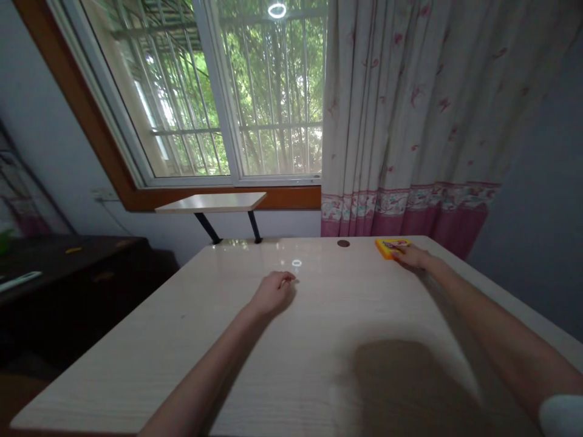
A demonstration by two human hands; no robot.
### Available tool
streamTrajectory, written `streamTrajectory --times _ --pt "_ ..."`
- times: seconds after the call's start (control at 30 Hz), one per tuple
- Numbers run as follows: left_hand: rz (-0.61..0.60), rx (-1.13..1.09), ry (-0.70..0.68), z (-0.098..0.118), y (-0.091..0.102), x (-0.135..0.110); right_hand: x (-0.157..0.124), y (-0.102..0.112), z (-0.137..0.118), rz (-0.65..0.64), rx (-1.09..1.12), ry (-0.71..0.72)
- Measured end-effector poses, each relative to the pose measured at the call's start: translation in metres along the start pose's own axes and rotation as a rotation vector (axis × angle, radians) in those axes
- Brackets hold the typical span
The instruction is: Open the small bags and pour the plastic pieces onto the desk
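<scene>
At the far right of the pale wooden desk (282, 340) lies a small yellow-orange box (385, 247) with dark and reddish print on top. My right hand (412, 257) reaches to it, fingers closed on its near right side. Part of the box is hidden under those fingers. My left hand (274, 290) rests over the middle of the desk with its fingers curled together. Whether anything small sits in its fingertips I cannot make out.
A small raised shelf (212, 203) on black legs stands at the desk's back left. Near the back edge is a round brown cable-hole cover (343, 243). A patterned curtain (401, 121) hangs behind. A dark table (68, 267) stands to the left.
</scene>
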State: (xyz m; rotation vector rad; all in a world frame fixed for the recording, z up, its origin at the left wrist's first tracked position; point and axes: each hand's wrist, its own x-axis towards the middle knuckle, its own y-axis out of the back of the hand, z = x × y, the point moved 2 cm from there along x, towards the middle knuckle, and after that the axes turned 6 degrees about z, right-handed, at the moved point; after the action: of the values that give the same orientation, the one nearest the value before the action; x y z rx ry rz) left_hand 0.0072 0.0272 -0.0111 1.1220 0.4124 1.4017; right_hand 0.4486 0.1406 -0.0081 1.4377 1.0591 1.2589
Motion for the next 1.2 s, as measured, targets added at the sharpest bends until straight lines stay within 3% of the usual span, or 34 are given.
streamTrajectory --times 0.1,0.27,0.37,0.47,0.87,0.97,1.07,1.2 --pt "0.109 -0.084 0.04 -0.009 -0.001 -0.002 -0.006 -0.009 -0.033 -0.05 0.013 0.138" --pt "0.308 -0.229 0.179 -0.027 0.003 -0.004 -0.036 -0.008 -0.121 0.037 0.066 0.491" --pt "0.358 -0.234 0.217 -0.035 0.007 -0.005 -0.055 -0.001 -0.171 0.042 0.122 0.637" --pt "0.366 -0.212 0.231 -0.039 0.01 -0.004 -0.069 0.004 -0.206 0.037 0.158 0.697" --pt "0.402 -0.027 0.282 -0.06 0.022 -0.004 -0.121 0.012 -0.295 0.066 0.276 0.894" --pt "0.436 -0.014 0.294 -0.062 0.027 -0.005 -0.113 0.018 -0.305 0.027 0.297 0.884" --pt "0.468 -0.043 0.32 -0.06 0.029 -0.008 -0.094 0.019 -0.314 -0.13 0.305 0.864" --pt "0.517 -0.214 0.365 -0.057 0.025 -0.011 -0.075 0.016 -0.325 -0.223 0.236 0.694"
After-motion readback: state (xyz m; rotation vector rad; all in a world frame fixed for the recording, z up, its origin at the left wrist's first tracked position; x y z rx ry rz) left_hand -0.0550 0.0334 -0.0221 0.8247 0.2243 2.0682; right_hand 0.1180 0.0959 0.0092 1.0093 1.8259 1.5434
